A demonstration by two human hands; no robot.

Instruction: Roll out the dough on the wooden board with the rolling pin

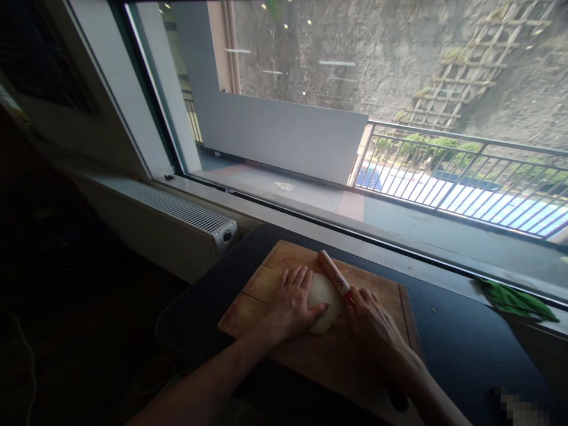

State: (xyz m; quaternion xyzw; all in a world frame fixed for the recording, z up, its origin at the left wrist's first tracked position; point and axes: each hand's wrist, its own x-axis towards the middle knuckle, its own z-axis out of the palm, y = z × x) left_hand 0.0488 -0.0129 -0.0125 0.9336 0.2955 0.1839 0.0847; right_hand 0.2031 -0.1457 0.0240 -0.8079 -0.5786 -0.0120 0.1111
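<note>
A round, flat piece of pale dough (pixel 326 296) lies on a wooden cutting board (pixel 306 355). My left hand (pixel 295 299) rests flat at the dough's left side, fingers stretched out and the thumb lying across its surface. In my right hand (pixel 370 313) is the near end of a short rolling pin (pixel 333 273), the fingers closed around it. The pin slants away to the upper left along the dough's right edge. Its far part is pinkish brown, with a pale printed section and red close to my fingers. My right palm hides the grip.
The board lies on a dark table (pixel 461 337) by a large window. A green cloth (pixel 517 300) sits on the sill at the right. A white radiator (pixel 177 213) stands along the wall to the left. A blurred object (pixel 526 408) is at the lower right.
</note>
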